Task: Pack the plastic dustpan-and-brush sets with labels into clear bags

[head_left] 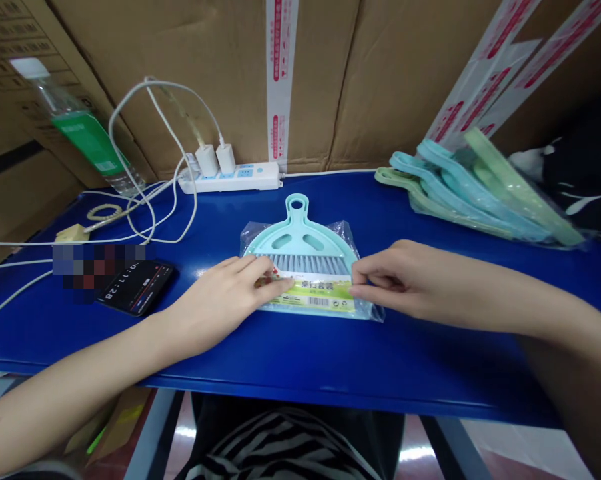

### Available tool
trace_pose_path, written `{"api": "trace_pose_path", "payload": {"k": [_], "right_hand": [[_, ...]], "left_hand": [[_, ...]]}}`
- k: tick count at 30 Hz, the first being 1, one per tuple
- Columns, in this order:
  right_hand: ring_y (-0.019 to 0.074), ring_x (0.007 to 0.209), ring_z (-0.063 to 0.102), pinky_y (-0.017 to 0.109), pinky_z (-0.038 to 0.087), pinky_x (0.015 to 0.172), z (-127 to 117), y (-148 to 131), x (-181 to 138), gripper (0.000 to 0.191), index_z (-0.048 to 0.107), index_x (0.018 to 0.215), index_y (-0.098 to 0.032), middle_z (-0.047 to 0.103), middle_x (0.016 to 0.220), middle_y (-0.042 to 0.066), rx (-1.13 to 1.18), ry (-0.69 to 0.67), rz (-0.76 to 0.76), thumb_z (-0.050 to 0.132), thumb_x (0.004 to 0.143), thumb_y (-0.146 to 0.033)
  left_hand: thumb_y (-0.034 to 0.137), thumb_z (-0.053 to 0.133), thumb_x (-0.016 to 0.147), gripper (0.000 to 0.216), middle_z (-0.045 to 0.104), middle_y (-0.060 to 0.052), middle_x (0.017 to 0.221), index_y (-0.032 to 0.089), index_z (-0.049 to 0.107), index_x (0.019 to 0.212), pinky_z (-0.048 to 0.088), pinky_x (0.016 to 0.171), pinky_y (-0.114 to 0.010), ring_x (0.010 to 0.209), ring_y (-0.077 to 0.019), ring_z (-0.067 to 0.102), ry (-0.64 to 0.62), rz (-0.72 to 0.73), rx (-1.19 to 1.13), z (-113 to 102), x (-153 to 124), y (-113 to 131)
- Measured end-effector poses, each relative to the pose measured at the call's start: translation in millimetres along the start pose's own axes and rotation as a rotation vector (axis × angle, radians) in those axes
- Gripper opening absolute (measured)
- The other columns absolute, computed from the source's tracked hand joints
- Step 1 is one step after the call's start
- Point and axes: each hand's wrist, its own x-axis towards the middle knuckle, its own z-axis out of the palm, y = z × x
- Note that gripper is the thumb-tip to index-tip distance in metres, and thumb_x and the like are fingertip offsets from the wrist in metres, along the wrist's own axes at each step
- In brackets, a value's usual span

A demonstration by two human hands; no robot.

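Note:
A small mint-green dustpan and brush set (300, 243) lies in a clear plastic bag in the middle of the blue table (305, 360), handle pointing away from me. A yellow-green paper label (317, 293) with a barcode sits across the bag's near end. My left hand (225, 300) rests on the table, its fingertips pinched together on the label's left end. From the other side, my right hand (395, 280) pinches the label's right end with curled fingers. Both hands press the label against the bag.
A pile of bagged mint and green dustpan sets (470, 193) lies at the back right. A white power strip (230, 177) with chargers and cables, a plastic bottle (80, 130) and a phone (137, 287) sit to the left. Cardboard boxes (380, 73) wall the back.

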Motion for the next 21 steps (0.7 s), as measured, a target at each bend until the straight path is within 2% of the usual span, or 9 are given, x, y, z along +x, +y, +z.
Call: {"api": "trace_pose_path", "payload": {"k": [3, 7, 9, 11, 13, 15, 16, 18, 21], "right_hand": [[0.0089, 0.043, 0.027, 0.027, 0.021, 0.045, 0, 0, 1, 0.043, 0.032, 0.053, -0.022, 0.033, 0.047, -0.006, -0.005, 0.024, 0.027, 0.044, 0.088, -0.045], [0.0093, 0.042, 0.027, 0.026, 0.022, 0.045, 3, -3, 3, 0.041, 0.032, 0.049, -0.022, 0.033, 0.044, -0.006, -0.180, 0.093, 0.131, 0.053, 0.082, -0.032], [0.0098, 0.042, 0.029, 0.026, 0.021, 0.044, 5, -5, 2, 0.036, 0.035, 0.049, -0.022, 0.035, 0.044, -0.005, -0.292, 0.184, 0.136, 0.055, 0.079, -0.025], [0.0108, 0.043, 0.034, 0.026, 0.023, 0.045, 9, -7, 3, 0.030, 0.039, 0.053, -0.022, 0.042, 0.047, -0.004, -0.375, 0.319, 0.028, 0.052, 0.080, -0.018], [0.0128, 0.051, 0.043, 0.026, 0.030, 0.048, 14, -11, 5, 0.025, 0.050, 0.062, -0.021, 0.052, 0.056, -0.001, -0.391, 0.410, -0.192, 0.046, 0.086, -0.015], [0.0155, 0.064, 0.052, 0.026, 0.039, 0.058, 22, -13, 10, 0.024, 0.061, 0.078, -0.018, 0.061, 0.069, 0.003, -0.381, 0.419, -0.410, 0.042, 0.093, -0.016], [0.0167, 0.069, 0.054, 0.028, 0.042, 0.063, 26, -14, 12, 0.022, 0.064, 0.087, -0.017, 0.063, 0.074, 0.004, -0.392, 0.414, -0.468, 0.043, 0.095, -0.017], [0.0183, 0.073, 0.055, 0.030, 0.043, 0.067, 33, -14, 17, 0.021, 0.067, 0.097, -0.015, 0.065, 0.078, 0.005, -0.450, 0.417, -0.511, 0.046, 0.095, -0.018], [0.0196, 0.072, 0.055, 0.031, 0.041, 0.065, 39, -13, 19, 0.020, 0.070, 0.093, -0.017, 0.065, 0.074, 0.004, -0.546, 0.458, -0.495, 0.050, 0.092, -0.016]], "left_hand": [[0.001, 0.038, 0.090, 0.049, 0.062, -0.006, 0.108, 0.025, 0.057, 0.129, 0.052, 0.080, -0.029, 0.097, -0.0177, 0.062, 0.009, 0.004, -0.009, 1, 0, 0], [0.002, 0.041, 0.090, 0.045, 0.063, -0.006, 0.106, 0.024, 0.058, 0.126, 0.053, 0.080, -0.030, 0.097, -0.0180, 0.062, 0.000, 0.002, 0.007, 1, 2, 3], [0.002, 0.042, 0.090, 0.044, 0.063, -0.006, 0.105, 0.022, 0.058, 0.125, 0.054, 0.079, -0.030, 0.095, -0.0184, 0.062, -0.003, 0.001, 0.026, 2, 3, 4], [0.002, 0.044, 0.090, 0.043, 0.063, -0.006, 0.105, 0.022, 0.058, 0.125, 0.054, 0.078, -0.030, 0.094, -0.0186, 0.063, -0.002, 0.008, 0.044, 2, 4, 5], [0.001, 0.045, 0.089, 0.043, 0.063, -0.006, 0.105, 0.022, 0.058, 0.125, 0.054, 0.078, -0.030, 0.094, -0.0185, 0.063, 0.007, 0.020, 0.049, 3, 3, 5], [0.002, 0.046, 0.090, 0.042, 0.064, -0.006, 0.104, 0.022, 0.059, 0.124, 0.054, 0.078, -0.030, 0.093, -0.0183, 0.063, 0.023, 0.032, 0.052, 4, 2, 4], [0.002, 0.046, 0.090, 0.041, 0.064, -0.005, 0.102, 0.022, 0.059, 0.123, 0.054, 0.077, -0.030, 0.092, -0.0182, 0.063, 0.033, 0.036, 0.058, 5, 2, 4], [0.004, 0.046, 0.091, 0.038, 0.064, -0.006, 0.100, 0.021, 0.060, 0.122, 0.054, 0.076, -0.031, 0.090, -0.0184, 0.063, 0.054, 0.049, 0.073, 6, 2, 4], [0.004, 0.045, 0.092, 0.037, 0.065, -0.006, 0.099, 0.020, 0.062, 0.121, 0.052, 0.073, -0.030, 0.088, -0.0183, 0.064, 0.082, 0.051, 0.091, 6, 2, 4]]}}
